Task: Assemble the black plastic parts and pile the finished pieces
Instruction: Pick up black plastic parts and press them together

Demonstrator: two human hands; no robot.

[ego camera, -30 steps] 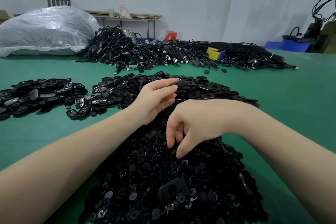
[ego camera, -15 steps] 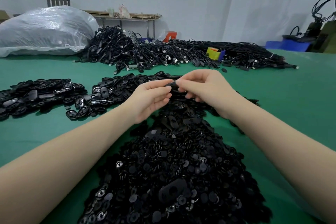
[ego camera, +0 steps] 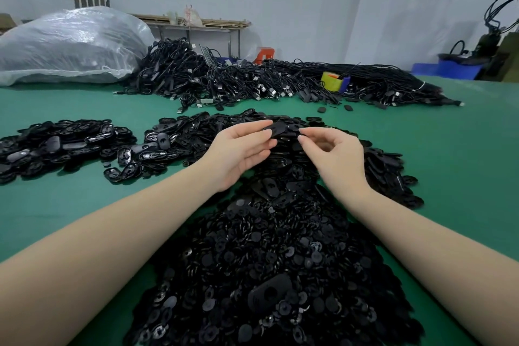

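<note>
**Two hands meet over a heap of black plastic parts**

Above the green desk (ego camera: 449,166), the left hand (ego camera: 241,153) holds a flat, oval black plastic shell (ego camera: 276,129) pinched at its fingertips, palm turned towards the right. The right hand (ego camera: 334,154) is just beside it, thumb and forefinger curled together close to the shell's right end; whether they pinch a small part there is too fine to tell. Both hands hover over the far end of a large heap of small round black plastic discs (ego camera: 266,261) that runs towards the viewer between the two bare forearms. One larger oval black shell with a round hole (ego camera: 269,293) lies on top of that heap, near its front.

Behind the hands, a broad pile of oval black plastic shells (ego camera: 202,132) spreads across the desk. To the left of it, a little apart, lies a second, lower pile of glossy black oval pieces (ego camera: 61,140).

Farther back, a long tangle of black cables with plugs (ego camera: 252,81) stretches across the desk, with a yellow and blue tape roll (ego camera: 334,81) resting among them. A big clear plastic sack (ego camera: 70,45) sits at the far left corner. A wooden bench (ego camera: 193,24) stands against the pale wall.
</note>
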